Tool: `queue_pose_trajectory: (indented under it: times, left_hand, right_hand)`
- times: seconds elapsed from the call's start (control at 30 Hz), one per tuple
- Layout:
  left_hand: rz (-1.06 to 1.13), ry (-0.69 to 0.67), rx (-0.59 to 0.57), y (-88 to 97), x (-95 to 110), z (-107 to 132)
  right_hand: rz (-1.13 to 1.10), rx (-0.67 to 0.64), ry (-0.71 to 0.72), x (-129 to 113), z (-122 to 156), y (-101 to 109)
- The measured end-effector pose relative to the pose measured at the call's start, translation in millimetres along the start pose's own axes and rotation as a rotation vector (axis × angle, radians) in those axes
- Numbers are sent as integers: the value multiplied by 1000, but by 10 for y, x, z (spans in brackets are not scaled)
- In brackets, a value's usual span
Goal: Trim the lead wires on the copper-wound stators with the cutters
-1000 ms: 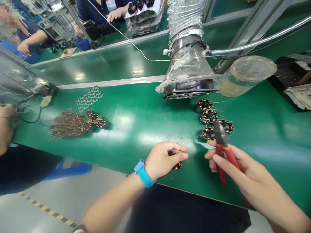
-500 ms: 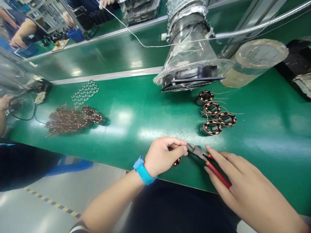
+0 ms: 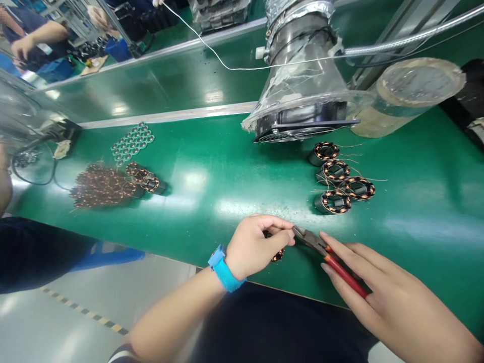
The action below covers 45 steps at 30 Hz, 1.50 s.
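My left hand is closed around a small motor stator with copper windings, mostly hidden behind the fingers. Its thumb and forefinger pinch together at the front; a wire between them is too fine to make out. Wire cutters with red handles lie in my right hand, thumb and fingers on either side of the grips. The cutter jaws point left and end right beside the left fingertips. Beyond the hands, several wound stators stand upright, thin wire ends sticking out.
A fan in a clear duct hood hangs over the back of the green bench. Left are a dense cluster of stators and a sheet of small round parts. A clear cylinder stands back right. Other people work nearby.
The view has shifted slightly, so the stators on the right sit a little further right. Both hands and the cutters keep nearly the same pose, the jaws still by the left fingertips.
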<state>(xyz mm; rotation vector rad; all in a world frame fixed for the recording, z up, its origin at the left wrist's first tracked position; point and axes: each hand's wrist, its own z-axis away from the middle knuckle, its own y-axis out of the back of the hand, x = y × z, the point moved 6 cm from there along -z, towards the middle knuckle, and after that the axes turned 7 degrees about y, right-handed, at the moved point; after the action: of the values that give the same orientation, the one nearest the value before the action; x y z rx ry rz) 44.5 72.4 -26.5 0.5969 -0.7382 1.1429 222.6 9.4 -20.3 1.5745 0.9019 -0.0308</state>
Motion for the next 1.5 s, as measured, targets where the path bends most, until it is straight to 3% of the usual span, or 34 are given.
queue_pose_trajectory:
  times: [0.13,0.3,0.43,0.67,0.87,1.07,1.37,1.5]
  left_hand:
    - [-12,11,5,-6,-11,3]
    - [-53,30,6,-5,-13,-1]
    - [-67,-32,16,25,-19,2]
    - [-14,-125,150,152,-68,34]
    - [70,-66,125,128,-65,17]
    - [148,-65,114,111,-43,10]
    - [171,-43,88,91,-15,12]
    - [169,-27,90,98,-21,3]
  right_hand:
    - [-111,-6,-39,22,-21,17]
    - [-151,78,-158,103,-35,122]
    - [-156,55,-207,136,-22,113]
    - [12,-24,-72,9,-71,19]
    - [193,-29,75,-98,-217,44]
    - [209,-33,93,-125,-260,35]
    - [-44,-72,-28,-21,-231,29]
    - [-170,-105,-170,36,-240,20]
